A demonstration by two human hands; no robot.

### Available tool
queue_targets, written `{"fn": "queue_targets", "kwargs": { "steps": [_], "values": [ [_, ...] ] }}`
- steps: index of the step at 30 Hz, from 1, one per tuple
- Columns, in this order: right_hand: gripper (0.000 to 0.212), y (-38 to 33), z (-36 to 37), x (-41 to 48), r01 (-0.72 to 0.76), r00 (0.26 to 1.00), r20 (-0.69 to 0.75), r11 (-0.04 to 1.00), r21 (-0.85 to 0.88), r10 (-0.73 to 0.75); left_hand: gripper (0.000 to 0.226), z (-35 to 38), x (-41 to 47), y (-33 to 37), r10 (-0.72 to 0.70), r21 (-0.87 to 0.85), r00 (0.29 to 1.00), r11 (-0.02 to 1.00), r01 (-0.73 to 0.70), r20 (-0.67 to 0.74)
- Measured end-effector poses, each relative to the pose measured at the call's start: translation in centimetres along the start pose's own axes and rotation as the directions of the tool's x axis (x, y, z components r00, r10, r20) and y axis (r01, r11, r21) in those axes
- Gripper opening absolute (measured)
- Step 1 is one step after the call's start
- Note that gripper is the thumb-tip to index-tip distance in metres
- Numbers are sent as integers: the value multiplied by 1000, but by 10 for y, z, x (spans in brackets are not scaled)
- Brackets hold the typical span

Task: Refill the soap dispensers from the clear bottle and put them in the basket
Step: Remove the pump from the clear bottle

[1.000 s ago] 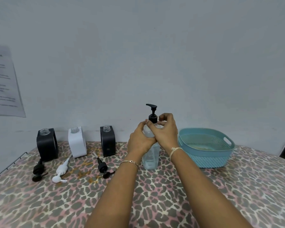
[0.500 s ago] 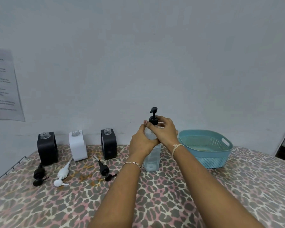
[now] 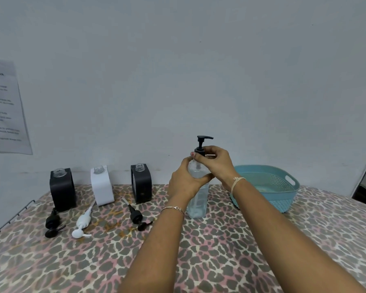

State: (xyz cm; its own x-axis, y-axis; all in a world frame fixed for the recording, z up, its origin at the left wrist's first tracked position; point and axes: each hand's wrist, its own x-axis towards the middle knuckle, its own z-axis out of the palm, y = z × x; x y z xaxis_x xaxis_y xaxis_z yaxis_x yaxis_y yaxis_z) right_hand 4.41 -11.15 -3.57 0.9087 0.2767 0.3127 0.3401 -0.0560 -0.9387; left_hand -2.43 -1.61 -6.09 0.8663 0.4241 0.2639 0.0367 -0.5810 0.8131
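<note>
Head view. The clear bottle [image 3: 198,200] stands upright near the middle of the tabletop's [image 3: 220,254] far edge, just left of the blue basket [image 3: 283,195]. The left hand [image 3: 185,180] is wrapped round the bottle's upper body and hides its shoulder. The right hand [image 3: 217,163] has its fingertips closed on the collar of the black pump [image 3: 201,142] at the neck; whether the collar is screwed home cannot be told. The right forearm covers the basket's left wall, and something pale on the basket floor is too faint to identify.

Along the far edge to the left stand three open-necked dispensers: a black dispenser [image 3: 61,191], a white dispenser [image 3: 101,187] and a second black dispenser [image 3: 142,185]. Three loose pumps lie in front of them: black [image 3: 52,224], white [image 3: 84,222], black [image 3: 136,216]. A wall sheet [image 3: 4,108] is cut off at the left; its print is illegible.
</note>
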Motion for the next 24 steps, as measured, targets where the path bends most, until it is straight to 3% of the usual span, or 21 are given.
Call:
{"fn": "queue_targets", "kwargs": {
  "steps": [6, 15, 21, 24],
  "values": [
    [30, -6, 4, 7, 46, 998, -35, 982, -185, -54, 77, -2, 1, 2, -1, 14, 1000, 1000, 1, 13],
    [30, -42, -3, 16, 80, 995, -57, 990, -118, -87, 78, -1, 4, 3, -7, 17, 1000, 1000, 7, 23],
    [34, -49, -13, 21, 76, 997, 20, 963, -257, -73, 80, -1, 4, 2, -18, 25, 999, 1000, 17, 37],
    [32, -57, -21, 23, 63, 998, 7, 967, -246, -63, 80, -2, 3, 4, -20, 41, 998, 999, 18, 61]
  ]
}}
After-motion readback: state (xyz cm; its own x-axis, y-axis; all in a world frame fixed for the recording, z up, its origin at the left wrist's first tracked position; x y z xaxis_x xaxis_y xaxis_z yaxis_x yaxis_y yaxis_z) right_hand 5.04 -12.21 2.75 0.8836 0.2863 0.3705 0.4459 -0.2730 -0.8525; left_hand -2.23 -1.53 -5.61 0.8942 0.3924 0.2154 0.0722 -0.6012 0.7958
